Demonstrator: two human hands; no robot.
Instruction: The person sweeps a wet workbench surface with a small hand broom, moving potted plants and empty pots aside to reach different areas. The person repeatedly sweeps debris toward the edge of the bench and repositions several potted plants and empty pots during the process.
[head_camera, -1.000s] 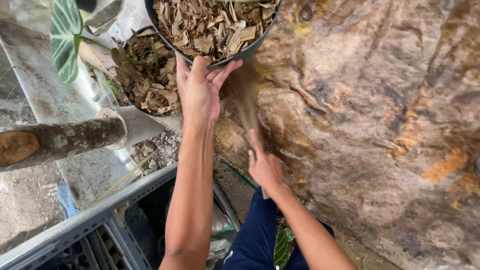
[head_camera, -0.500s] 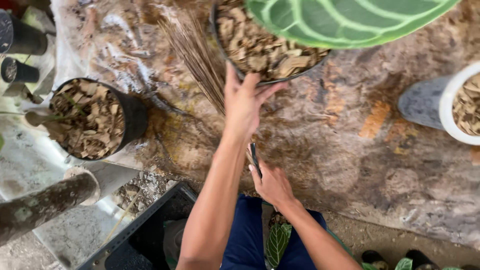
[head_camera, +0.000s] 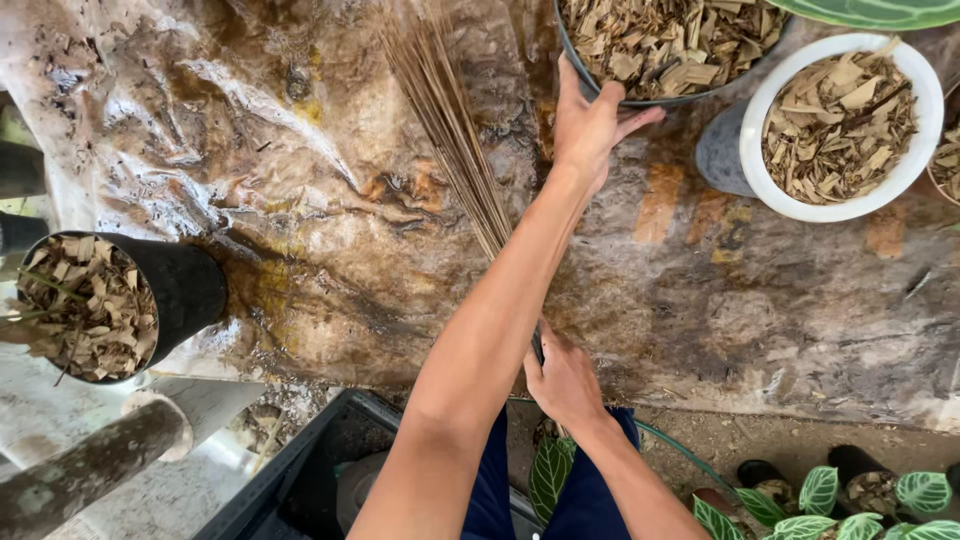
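My left hand (head_camera: 592, 125) reaches forward and grips the near rim of a dark round pot (head_camera: 600, 92) filled with dry wood chips, at the top of the view. My right hand (head_camera: 562, 385), close to my body, is shut on the thin end of a stick broom (head_camera: 450, 130). Its long brown bristles fan out up and to the left over a stained, wet plastic sheet (head_camera: 300, 170). My left forearm crosses over the broom's lower part and hides it.
A white pot of wood chips (head_camera: 770, 190) stands right of the dark pot under a large green leaf (head_camera: 870, 10). A black pot of chips (head_camera: 190, 285) sits at the left edge. A black crate (head_camera: 300, 470), a log (head_camera: 90, 470) and small leafy plants (head_camera: 830, 495) lie below.
The view has shifted, bringing the white pot into sight. My left hand has stayed on the dark pot's rim. The broom's bristles now lie further left on the sheet.
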